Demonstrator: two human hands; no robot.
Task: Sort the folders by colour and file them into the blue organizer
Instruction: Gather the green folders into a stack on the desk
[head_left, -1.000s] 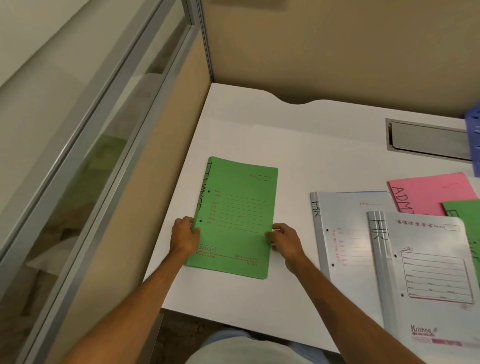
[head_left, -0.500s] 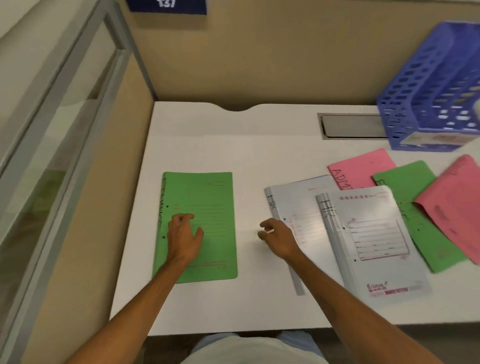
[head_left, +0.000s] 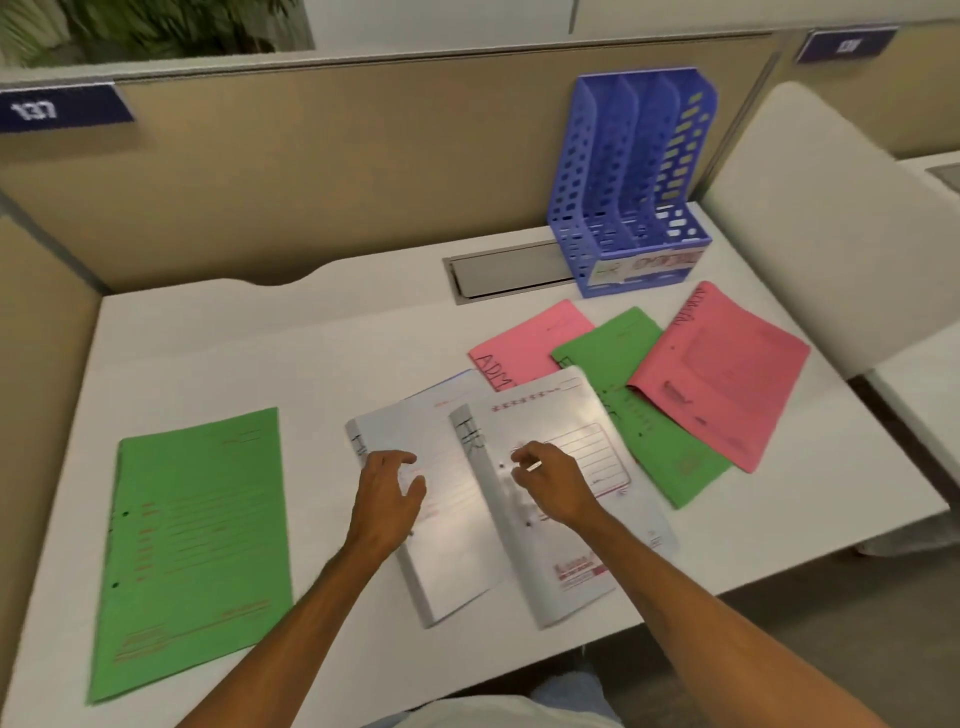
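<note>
Nearest: left hand (head_left: 387, 499), fingers apart and slightly bent, gripping nothing, spread over the lower white folder (head_left: 452, 551); contact with the cover not resolvable through blur. Just right of it: right hand (head_left: 558, 480), fingers bent and loosely bunched, ring on one finger, clamped on nothing, tips at the printed box of the upper white folder (head_left: 561, 405), marked "HR" along its spine strip; touching or hovering, cannot tell. Upper white folder overlapping the right part of the lower one, both flat and skewed on the white desk (head_left: 311, 353). Well left of the left fingers: a green folder (head_left: 197, 540), flat, apart from the rest. Right of the right fingers: second green folder (head_left: 670, 457), partly under the upper white folder and under a pink folder (head_left: 722, 379) lying across its far right side. Beyond the right fingertips: another pink folder (head_left: 530, 343), lettered "ADM", near corner tucked under the white one. Farther still: grey cable flap (head_left: 509, 270) set in the desk; just right of it the blue organizer (head_left: 634, 182), upright, perforated walls, three slots. Behind everything: beige partition (head_left: 337, 166) with a blue plate (head_left: 57, 109) reading "137".
</note>
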